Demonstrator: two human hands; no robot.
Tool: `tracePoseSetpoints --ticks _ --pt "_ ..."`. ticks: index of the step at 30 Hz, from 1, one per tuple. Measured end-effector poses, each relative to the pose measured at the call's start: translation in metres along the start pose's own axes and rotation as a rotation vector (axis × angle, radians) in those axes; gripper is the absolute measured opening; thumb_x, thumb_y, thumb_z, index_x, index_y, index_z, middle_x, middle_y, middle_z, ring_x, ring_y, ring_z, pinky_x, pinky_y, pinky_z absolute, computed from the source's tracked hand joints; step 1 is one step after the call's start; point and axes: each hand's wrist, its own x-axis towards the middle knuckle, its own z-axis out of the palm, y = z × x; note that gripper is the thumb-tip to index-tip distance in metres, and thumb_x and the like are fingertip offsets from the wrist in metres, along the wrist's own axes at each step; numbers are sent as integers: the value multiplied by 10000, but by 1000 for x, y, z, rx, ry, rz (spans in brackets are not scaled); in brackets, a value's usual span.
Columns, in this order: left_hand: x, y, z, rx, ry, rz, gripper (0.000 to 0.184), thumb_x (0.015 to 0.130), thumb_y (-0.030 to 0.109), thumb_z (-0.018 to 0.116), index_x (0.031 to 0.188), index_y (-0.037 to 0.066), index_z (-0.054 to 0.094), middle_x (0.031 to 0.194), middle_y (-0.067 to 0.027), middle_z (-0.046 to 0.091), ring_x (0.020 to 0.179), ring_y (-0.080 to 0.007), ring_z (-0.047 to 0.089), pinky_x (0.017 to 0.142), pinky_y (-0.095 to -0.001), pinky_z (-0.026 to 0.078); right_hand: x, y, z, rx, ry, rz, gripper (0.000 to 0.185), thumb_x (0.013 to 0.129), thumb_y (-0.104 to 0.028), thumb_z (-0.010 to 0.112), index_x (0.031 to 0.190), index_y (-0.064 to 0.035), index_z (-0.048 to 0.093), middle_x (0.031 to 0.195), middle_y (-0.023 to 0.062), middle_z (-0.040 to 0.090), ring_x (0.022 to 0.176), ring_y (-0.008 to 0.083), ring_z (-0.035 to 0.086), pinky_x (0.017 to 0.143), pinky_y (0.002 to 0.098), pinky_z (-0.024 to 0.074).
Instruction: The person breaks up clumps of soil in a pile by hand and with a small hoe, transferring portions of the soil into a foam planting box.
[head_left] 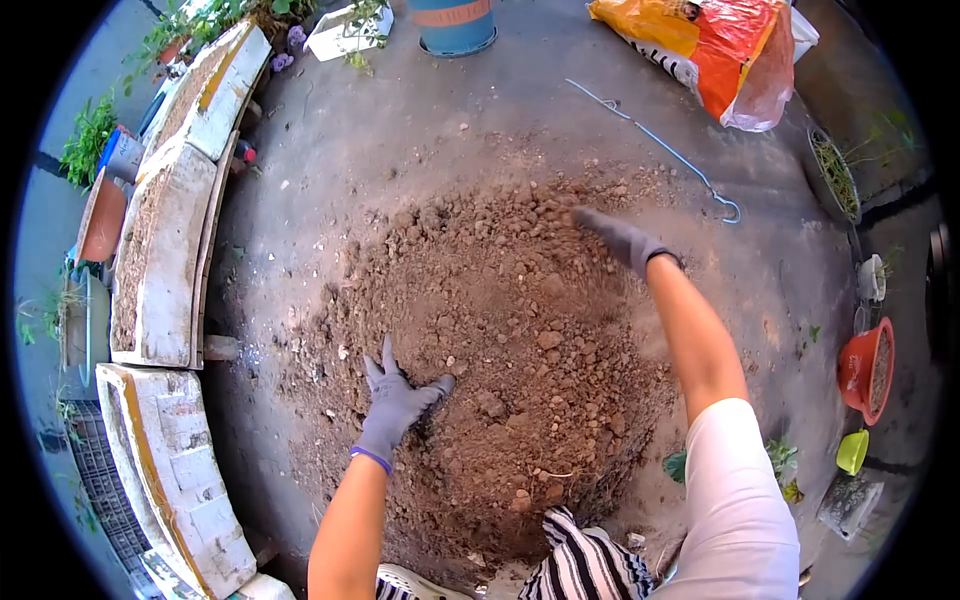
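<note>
A broad heap of brown, crumbly soil [480, 310] with many clods lies on the grey floor in front of me. My left hand [395, 405], in a grey-purple glove, rests on the heap's left side with its fingers spread. At the far right edge of the soil is my right hand [620, 240], in a matching glove. Its fingers stretch out to the left over the dirt, slightly blurred, and no held object shows in them.
White foam planter boxes [185, 255] filled with soil line the left side. A blue pot [455, 25] and an orange-and-red plastic bag [715, 50] stand at the back. A wire hanger [655, 140] lies on the floor. An orange-red pot [866, 370] is at the right.
</note>
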Motion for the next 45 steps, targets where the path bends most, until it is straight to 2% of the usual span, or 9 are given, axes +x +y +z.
tracePoseSetpoints --ticks 11,15,18,24,30,37,41,42,45 --pt "16 -5 9 86 3 -36 1409 526 578 881 1537 160 -6 1526 -361 -36 1444 -473 28 1171 -469 186 -48 -39 74 44 -430 -195 811 942 -674 310 1525 -116 234 1596 105 172 1479 239 130 1196 373 111" --pt "8 6 4 55 -3 -56 1407 531 580 879 1537 160 -10 1535 -346 -42 1446 -469 28 1171 -469 186 -98 -70 84 -268 -404 -179 947 843 -737 474 1475 -45 342 1520 209 324 1419 327 289 1162 400 237" --pt "11 -2 5 64 -4 -20 1387 552 575 872 1537 167 -15 1541 -334 -51 1447 -470 24 1171 -471 186 -142 -68 95 -285 -459 -69 999 791 -789 490 1492 -98 326 1558 198 233 1431 331 263 1171 408 236" --pt "11 -3 4 97 -11 -23 1362 581 559 865 1539 175 -24 1549 -321 -55 1447 -473 20 1171 -472 190 -177 -31 85 -51 -514 -227 744 873 -613 576 1447 -163 429 1420 128 484 1305 300 454 1098 428 360" --pt "14 -3 6 124 -24 -45 1358 587 550 863 1538 165 -27 1557 -312 -52 1437 -500 28 1172 -479 191 -153 -18 10 -33 82 -104 587 929 -478 575 1381 -108 517 1406 117 516 1299 255 470 1070 359 372" --pt "7 4 -1 105 -61 -60 1339 615 497 870 1532 107 -26 1532 -350 -81 1446 -467 46 1175 -438 185 20 22 -64 -303 564 -153 678 926 -471 527 1441 -50 398 1450 171 456 1358 295 408 1103 348 324" --pt "11 -6 0 109 -52 -25 1350 584 472 891 1531 108 1 1521 -364 -76 1443 -472 65 1170 -430 200 79 -5 -53 -136 430 -130 683 907 -519 509 1442 -105 414 1476 163 422 1392 307 357 1139 377 283" --pt "10 -3 0 106 -49 -35 1350 584 472 891 1531 108 1 1521 -364 -76 1443 -472 65 1170 -430 200 128 21 -52 -346 476 -120 704 900 -590 463 1439 -140 429 1465 153 439 1389 307 362 1151 383 270" --pt "10 -6 1 61 -21 -3 1328 562 472 897 1530 124 58 1536 -345 -40 1427 -519 45 1171 -490 187 56 -88 35 -616 294 65 752 890 -689 374 1436 -178 447 1471 113 440 1378 290 380 1162 426 259"
